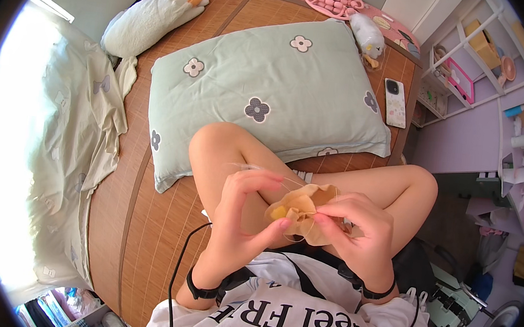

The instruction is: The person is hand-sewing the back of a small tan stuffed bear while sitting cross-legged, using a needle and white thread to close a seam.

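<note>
Above my crossed legs, a gathered piece of tan cloth [303, 202] with a yellow patch [279, 212] is in front of me. My right hand [362, 223] pinches its folds between thumb and forefinger. Around the cloth loops a thin pale thread [294, 184], running near the fingertips of my left hand [244, 208]. That hand is curved, with its thumb far from its fingers and the thumb tip against the cloth's left edge. A translucent wisp [247, 166] shows behind the left fingers; what it is cannot be made out.
A green flowered pillow [231, 86] lies on the brown woven mat [166, 244] before my knees. Right of it are a phone [395, 104] and a wrapped plush toy [366, 35]. A white plush [145, 27] lies far left. A black cable [177, 268] hangs by my left arm.
</note>
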The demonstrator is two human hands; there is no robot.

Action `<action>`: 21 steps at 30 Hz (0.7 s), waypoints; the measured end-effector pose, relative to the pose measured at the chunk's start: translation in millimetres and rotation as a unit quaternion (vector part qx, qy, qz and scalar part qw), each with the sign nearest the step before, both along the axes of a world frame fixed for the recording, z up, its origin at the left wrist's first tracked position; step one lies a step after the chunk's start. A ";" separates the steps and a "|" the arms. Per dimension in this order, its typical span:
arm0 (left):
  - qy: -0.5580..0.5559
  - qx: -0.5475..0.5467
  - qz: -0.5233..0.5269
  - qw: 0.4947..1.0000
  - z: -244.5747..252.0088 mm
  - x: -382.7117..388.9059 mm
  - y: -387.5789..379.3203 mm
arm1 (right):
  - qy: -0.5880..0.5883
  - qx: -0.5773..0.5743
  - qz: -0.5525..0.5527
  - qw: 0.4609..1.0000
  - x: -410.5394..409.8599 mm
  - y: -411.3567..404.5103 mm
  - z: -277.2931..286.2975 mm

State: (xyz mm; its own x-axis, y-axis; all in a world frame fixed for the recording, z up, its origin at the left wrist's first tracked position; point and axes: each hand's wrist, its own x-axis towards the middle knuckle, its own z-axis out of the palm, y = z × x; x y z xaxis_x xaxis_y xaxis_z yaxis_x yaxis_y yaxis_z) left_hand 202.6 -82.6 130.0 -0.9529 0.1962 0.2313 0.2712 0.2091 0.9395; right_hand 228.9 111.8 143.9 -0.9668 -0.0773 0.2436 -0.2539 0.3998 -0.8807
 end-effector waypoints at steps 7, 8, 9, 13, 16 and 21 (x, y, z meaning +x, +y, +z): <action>0.012 -0.100 -0.038 0.994 0.0 9.1 4.1 | 0.026 -0.005 -0.027 0.999 0.4 -3.1 -2.9; 0.023 -0.111 -0.035 0.993 -1.7 9.3 5.5 | 0.026 -0.008 -0.038 0.999 0.5 -4.0 -3.4; 0.034 -0.121 -0.034 0.992 -2.2 9.0 6.5 | 0.026 -0.008 -0.038 0.999 0.9 -3.6 -3.0; 0.041 -0.108 -0.026 0.993 -0.8 6.4 6.4 | 0.034 -0.001 -0.028 0.999 2.3 -2.2 -2.7; 0.025 -0.080 -0.022 0.996 -0.7 5.3 4.7 | 0.038 0.007 -0.032 0.999 3.4 -2.0 -2.6; 0.149 -0.094 -0.057 0.983 4.5 3.6 -0.9 | 0.056 0.013 -0.057 0.997 4.6 -6.6 -0.3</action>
State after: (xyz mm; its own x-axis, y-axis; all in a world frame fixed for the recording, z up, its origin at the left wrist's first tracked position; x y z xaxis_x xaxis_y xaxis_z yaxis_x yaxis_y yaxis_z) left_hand 206.2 -83.5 134.5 -0.8171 0.3643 0.4469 0.5610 0.3236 0.7620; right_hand 233.6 105.3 143.6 -0.9366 0.0231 0.3496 -0.3018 0.4535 -0.8386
